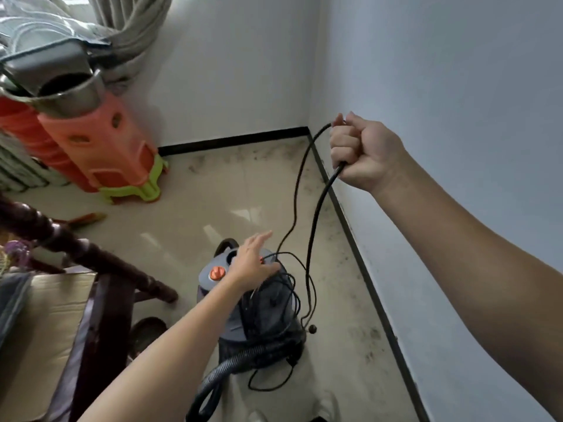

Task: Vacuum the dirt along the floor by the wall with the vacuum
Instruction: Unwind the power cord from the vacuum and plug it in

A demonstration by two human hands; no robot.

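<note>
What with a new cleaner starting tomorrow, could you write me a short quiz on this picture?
1. True or false: the right hand grips the black cord.
2. Where is the left hand? A: on top of the vacuum. B: on the orange stools. C: round the hose.
3. Fill in: the dark dirt lies on the floor along the foot of the ____.

Key: 1 true; 2 A; 3 wall.

Head-worn view, down toward floor (213,208)
</note>
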